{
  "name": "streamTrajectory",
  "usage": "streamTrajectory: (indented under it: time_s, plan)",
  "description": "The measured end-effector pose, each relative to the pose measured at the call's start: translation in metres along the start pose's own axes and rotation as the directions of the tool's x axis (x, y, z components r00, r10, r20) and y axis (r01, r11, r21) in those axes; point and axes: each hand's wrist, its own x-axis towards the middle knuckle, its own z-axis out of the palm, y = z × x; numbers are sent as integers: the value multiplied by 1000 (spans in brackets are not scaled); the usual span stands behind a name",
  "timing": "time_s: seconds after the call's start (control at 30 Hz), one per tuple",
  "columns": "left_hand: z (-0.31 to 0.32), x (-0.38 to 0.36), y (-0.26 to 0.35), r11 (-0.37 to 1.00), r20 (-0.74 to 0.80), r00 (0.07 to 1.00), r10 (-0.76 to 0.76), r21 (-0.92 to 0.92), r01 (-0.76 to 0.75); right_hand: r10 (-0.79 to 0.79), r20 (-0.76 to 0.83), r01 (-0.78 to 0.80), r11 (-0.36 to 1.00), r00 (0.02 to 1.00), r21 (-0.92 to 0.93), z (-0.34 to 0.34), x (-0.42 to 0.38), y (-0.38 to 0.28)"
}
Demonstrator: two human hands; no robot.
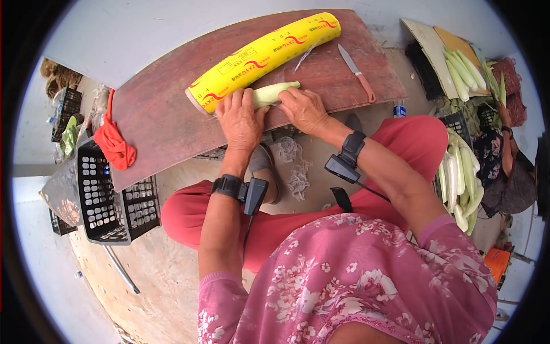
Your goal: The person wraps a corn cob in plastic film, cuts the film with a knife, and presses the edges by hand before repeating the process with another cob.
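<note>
A long, smooth, pale green vegetable (275, 93) lies near the front edge of the wooden board, just below a large yellow-wrapped roll of cling film (263, 60). My left hand (239, 117) covers the vegetable's left end, fingers curled over it and close to the roll. My right hand (303, 110) is closed at its right part, thumb and fingers pressed together beside some clear film. The stubby green tip shows above my right fingers. A knife (356, 71) with a pink handle rests to the right of the roll.
The reddish board (172, 126) spans in front of my knees. A red cloth (114, 143) hangs at its left corner, above a black crate (103, 195). Pale green vegetables (461, 178) are piled at right, near another person's arm (506, 137). Plastic scraps (298, 178) lie below.
</note>
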Motion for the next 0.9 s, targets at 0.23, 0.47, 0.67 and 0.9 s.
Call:
streamTrajectory:
  time_s: [0.23,0.47,0.67,0.9]
  plan:
    - [-1,-1,-1,1000,-7,1000,9,0,-9,148,-110,-109,947,983,302,2,0,3]
    - [-5,-1,-2,999,-4,1000,11,-30,-12,139,-24,-111,873,990,475,-8,-6,16]
    - [-2,-1,-5,999,-23,999,29,-39,-30,128,117,-173,786,985,594,-8,-6,17]
    - [-2,-1,-5,999,-21,999,31,-25,-31,113,178,-187,853,977,487,-17,4,22]
